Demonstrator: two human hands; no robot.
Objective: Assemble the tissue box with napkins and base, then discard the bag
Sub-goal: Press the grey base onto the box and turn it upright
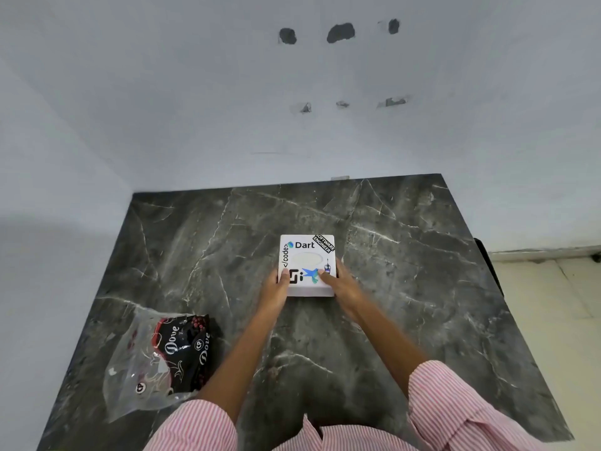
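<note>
Here we keep both hands — left hand, right hand — clamped on the tissue box, fingers pressing evenly down. The bag lies well left of them on the tabletop — next.

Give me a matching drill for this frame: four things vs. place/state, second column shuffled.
Things:
1. tissue box
2. plastic bag
3. left hand
4. right hand

Place/state:
A. lying crumpled near the table's left front edge, untouched
B. gripping the box's right near corner
C. sitting mid-table, sticker-covered top facing up, held on both sides
D. gripping the box's left near corner

Pairs: 1-C, 2-A, 3-D, 4-B
</note>
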